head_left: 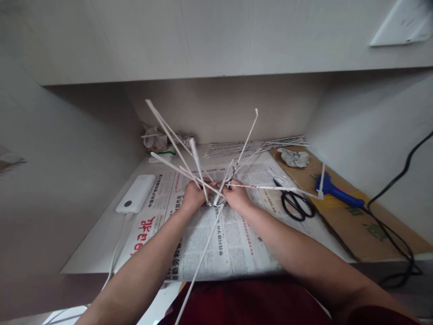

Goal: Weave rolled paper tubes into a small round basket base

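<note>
Between my two hands sits a small woven piece [215, 197] of rolled paper, low over the newspaper [233, 243]. Long white paper sticks [169, 135] fan out from it upward, to both sides and toward me. My left hand [196, 193] is closed around its left side, fingers bent among the sticks. On the right side my right hand [236, 194] grips it too, thumb and fingers pressed at the base of a stick that points right. The fingertips are partly hidden behind the sticks.
Black scissors [297, 205] lie right of my hands. A blue glue gun [341, 192] with a black cord rests on cardboard [358, 230], near crumpled paper [293, 158]. Paper rolls [226, 150] line the back wall. A white power bank [136, 194] lies left. A shelf board overhangs the back.
</note>
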Available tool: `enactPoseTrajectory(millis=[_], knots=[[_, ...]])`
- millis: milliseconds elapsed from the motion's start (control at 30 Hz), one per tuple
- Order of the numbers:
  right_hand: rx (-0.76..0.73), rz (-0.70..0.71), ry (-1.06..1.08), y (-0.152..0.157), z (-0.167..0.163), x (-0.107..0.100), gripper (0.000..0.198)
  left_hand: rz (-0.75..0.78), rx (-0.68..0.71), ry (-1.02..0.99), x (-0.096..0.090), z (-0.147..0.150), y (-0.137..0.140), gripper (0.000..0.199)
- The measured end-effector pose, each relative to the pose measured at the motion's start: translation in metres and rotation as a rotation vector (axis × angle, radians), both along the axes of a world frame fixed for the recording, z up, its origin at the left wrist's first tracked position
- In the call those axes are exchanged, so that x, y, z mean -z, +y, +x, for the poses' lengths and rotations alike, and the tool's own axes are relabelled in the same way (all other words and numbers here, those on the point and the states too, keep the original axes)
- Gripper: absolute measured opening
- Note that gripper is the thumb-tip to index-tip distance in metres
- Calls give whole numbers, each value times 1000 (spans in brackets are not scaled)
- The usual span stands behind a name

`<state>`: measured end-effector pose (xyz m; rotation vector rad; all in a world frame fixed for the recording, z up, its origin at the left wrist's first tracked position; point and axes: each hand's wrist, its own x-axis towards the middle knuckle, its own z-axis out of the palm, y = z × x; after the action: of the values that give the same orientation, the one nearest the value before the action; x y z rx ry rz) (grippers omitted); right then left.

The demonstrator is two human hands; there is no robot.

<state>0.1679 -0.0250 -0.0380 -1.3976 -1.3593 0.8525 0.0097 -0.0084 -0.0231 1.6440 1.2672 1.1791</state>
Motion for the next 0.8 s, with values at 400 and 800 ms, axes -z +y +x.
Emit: enactPoseTrajectory(millis=[400, 800], knots=[[34, -28, -91, 2, 4, 1, 13, -44, 55, -32, -11, -2, -4, 28], [-36, -96, 162, 16, 29, -12, 11, -546, 354, -314, -16, -24, 1, 44]])
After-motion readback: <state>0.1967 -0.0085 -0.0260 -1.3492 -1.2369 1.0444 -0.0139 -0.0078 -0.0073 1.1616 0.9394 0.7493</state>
